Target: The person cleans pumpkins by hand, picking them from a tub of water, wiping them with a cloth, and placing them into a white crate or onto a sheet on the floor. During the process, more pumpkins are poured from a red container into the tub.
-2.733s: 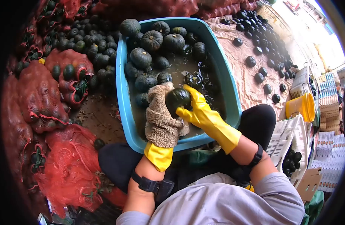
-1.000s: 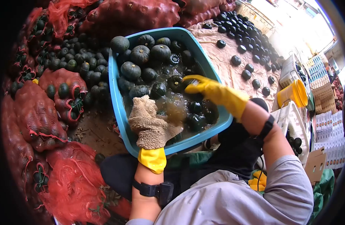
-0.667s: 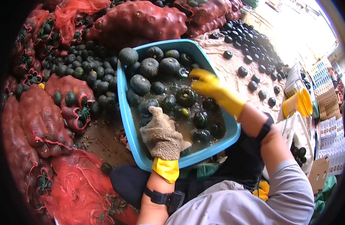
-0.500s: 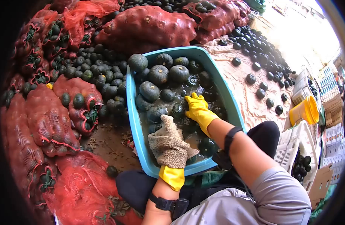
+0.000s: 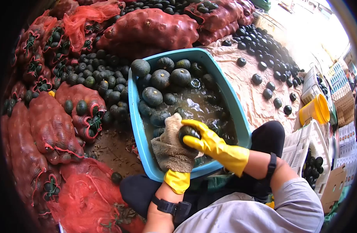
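Observation:
My right hand (image 5: 215, 145), in a yellow rubber glove, grips a small dark green pumpkin (image 5: 188, 134) with its fingers curled around it. The pumpkin presses against a tan terry cloth (image 5: 172, 149) that covers my left hand (image 5: 177, 181). Only the yellow glove cuff shows below that cloth; the left fingers are hidden. Both hands are over the near part of a blue tub (image 5: 233, 95) of murky water (image 5: 192, 105). Larger green pumpkins (image 5: 160, 79) sit in the tub's far left part, some partly under water.
Red mesh sacks (image 5: 147, 31) of pumpkins stand left and behind. Loose pumpkins (image 5: 104, 70) lie piled beside the tub. Others rest on a pale sheet (image 5: 240, 81) at right. A yellow bucket (image 5: 314, 110) and white crate (image 5: 296, 145) stand right.
My right hand has come up out of the water with a small pumpkin and moved against the cloth on my left hand. The left hand has hardly moved.

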The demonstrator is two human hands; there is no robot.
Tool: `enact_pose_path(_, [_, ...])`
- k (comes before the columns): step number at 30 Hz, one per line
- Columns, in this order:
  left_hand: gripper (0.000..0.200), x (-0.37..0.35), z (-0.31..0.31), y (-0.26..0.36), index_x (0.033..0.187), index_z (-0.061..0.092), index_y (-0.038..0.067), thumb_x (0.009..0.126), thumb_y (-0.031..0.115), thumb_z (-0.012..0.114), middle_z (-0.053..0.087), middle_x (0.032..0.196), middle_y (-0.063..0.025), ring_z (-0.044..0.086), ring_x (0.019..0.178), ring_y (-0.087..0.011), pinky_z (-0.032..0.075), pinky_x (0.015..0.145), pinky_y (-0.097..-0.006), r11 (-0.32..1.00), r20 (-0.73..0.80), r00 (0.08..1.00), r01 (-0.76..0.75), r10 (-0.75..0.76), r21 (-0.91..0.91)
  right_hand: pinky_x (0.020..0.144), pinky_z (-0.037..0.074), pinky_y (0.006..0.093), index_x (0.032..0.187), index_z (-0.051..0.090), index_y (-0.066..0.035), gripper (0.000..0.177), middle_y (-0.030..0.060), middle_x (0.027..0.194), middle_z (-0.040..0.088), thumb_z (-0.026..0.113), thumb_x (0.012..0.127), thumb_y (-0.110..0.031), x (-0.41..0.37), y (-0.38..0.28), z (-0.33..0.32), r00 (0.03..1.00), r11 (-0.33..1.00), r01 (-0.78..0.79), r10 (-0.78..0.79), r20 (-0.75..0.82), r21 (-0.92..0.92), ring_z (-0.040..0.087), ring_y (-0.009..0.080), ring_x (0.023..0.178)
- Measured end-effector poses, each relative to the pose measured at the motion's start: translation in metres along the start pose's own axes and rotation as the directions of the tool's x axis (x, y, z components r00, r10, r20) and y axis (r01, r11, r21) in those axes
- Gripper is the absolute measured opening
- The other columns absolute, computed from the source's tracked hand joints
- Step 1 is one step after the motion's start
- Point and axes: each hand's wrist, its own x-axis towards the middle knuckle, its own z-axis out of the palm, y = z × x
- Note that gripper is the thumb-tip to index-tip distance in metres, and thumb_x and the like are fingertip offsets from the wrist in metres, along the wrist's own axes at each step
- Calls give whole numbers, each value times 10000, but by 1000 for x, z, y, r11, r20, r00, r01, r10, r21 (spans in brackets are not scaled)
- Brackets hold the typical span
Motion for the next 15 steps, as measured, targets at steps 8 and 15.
enact_pose_path(8, [642, -21, 51, 23, 1513, 446, 65, 985, 339, 688, 620, 1407, -155, 576, 1336, -296, 372, 1205, -475, -200, 162, 987, -156, 15, 967, 1244, 375, 468, 1526, 555, -149, 745, 204, 1571, 493, 868, 892, -382, -36, 3, 16, 999, 996, -41, 44, -30, 74, 449, 386, 1503])
enact_pose_path(15, [522, -5, 9, -33, 1392, 548, 98, 944, 318, 699, 653, 1356, -127, 585, 1329, -284, 380, 1213, -456, -150, 287, 936, -260, 202, 954, 1244, 368, 459, 1526, 556, -126, 677, 186, 1508, 575, 822, 940, -338, -2, 17, 3, 967, 1000, -28, 27, -254, -2, 493, 360, 1472])
